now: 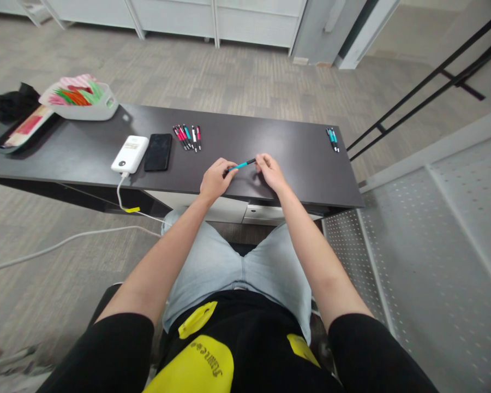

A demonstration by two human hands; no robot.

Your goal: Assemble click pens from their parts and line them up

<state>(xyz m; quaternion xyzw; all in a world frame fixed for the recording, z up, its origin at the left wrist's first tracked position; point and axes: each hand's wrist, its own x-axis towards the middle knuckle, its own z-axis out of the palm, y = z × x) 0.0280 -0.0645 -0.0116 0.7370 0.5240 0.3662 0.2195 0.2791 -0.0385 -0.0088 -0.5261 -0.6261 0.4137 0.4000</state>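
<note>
A blue and black pen [242, 165] is stretched between my two hands, above the front part of the dark desk [233, 128]. My left hand [217, 177] is closed round its left end. The fingertips of my right hand [270, 170] pinch the black end on the right. Beyond my left hand lies a row of several pens [187, 137] in red, teal and white. A small group of teal and black pens [333, 140] rests near the desk's right end.
Left of the pens lie a black phone [158, 152] and a white power bank [130, 154] with a cable [120, 194] hanging over the front edge. Farther left stand a white basket [85, 112] of colourful items and a dark tray [22, 143]. A perforated panel [433, 234] borders the right.
</note>
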